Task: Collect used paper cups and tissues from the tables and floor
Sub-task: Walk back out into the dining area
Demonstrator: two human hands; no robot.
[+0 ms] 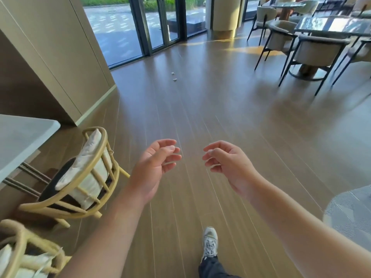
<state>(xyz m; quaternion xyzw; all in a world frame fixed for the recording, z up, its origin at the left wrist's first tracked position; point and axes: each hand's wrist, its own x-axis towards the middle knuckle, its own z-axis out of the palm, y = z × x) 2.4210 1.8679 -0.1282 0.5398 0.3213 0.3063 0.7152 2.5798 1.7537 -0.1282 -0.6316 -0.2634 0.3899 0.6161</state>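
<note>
Both hands, left hand and right hand, loosely spread, empty; crumpled tissues well ahead on floor.

I hold my left hand and right hand side by side and apart over the floor, with my shoe near, below them. Two tissue scraps lie on the floor far ahead, close together, before the glass doors. A chair stands at near left, tucked beside a table. More tables and chairs stand at far right.
</note>
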